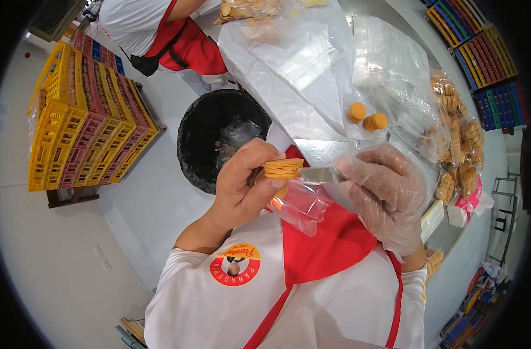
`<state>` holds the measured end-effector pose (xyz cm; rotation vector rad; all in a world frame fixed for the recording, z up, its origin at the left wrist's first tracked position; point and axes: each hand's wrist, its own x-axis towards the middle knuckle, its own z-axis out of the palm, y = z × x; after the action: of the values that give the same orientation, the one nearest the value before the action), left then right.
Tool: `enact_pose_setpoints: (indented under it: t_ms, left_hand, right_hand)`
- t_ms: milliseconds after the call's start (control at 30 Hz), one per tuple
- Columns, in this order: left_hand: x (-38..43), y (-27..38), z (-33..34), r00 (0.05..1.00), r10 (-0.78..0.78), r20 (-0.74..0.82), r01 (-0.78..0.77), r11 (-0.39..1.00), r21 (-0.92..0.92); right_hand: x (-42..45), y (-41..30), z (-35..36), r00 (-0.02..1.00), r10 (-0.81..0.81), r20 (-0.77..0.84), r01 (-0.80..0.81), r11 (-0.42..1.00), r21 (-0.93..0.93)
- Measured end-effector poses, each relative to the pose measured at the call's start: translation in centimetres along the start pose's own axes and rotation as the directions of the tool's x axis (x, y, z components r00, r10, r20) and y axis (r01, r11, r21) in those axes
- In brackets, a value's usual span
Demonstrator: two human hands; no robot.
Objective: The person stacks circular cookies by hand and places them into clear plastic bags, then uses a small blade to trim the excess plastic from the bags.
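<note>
In my bare left hand (243, 185) a short stack of round, thin orange-brown biscuits (284, 169) is pinched between thumb and fingers. A clear plastic bag (302, 207) hangs just below the stack, against the red apron. My right hand (381, 192), in a clear plastic glove, is raised to the right of the stack with its fingers curled. A flat greyish strip (318, 174) shows between its fingertips and the biscuits; whether the hand grips it cannot be told. Two small biscuit stacks, one upright (356, 112) and one leaning (375, 122), lie on the table beyond.
The metal table (326, 150) bears clear plastic sheets (287, 74) and a pile of bagged biscuits (459, 139) at right. A black-lined bin (195, 144) stands left of the table. Stacked crates (91, 126) stand farther left. A co-worker in a red apron (195, 50) is at the top.
</note>
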<state>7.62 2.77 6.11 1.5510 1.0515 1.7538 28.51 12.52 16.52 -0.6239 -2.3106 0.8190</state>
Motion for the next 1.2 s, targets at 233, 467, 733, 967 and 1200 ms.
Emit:
enact_pose_setpoints:
  t_ms: [233, 467, 733, 967, 1200]
  left_hand:
    - [-0.1, -0.1, -0.2, 1.000, 0.021, 0.014, -0.022, 0.996, 0.084]
    - [-0.2, 0.1, -0.1, 1.000, 0.018, 0.023, -0.020, 0.996, 0.081]
    - [-0.3, 0.3, 0.2, 0.994, -0.070, 0.086, 0.060, 0.991, 0.118]
    - [-0.2, -0.1, 0.3, 0.993, -0.062, 0.103, 0.049, 0.991, 0.125]
    - [-1.2, -0.2, 0.5, 0.985, -0.144, 0.092, 0.143, 0.990, 0.023]
  right_hand:
    - [0.3, 0.2, 0.0, 0.995, -0.002, 0.105, -0.004, 0.998, 0.056]
    - [0.3, 0.2, 0.2, 0.993, 0.014, 0.121, -0.019, 0.999, 0.041]
    - [0.2, 0.7, 0.6, 0.995, -0.037, 0.095, 0.033, 0.998, 0.050]
    - [0.1, 1.2, 1.3, 0.994, -0.093, 0.064, 0.091, 0.995, 0.028]
    - [0.8, 1.3, 2.4, 0.976, -0.215, 0.023, 0.216, 0.970, -0.108]
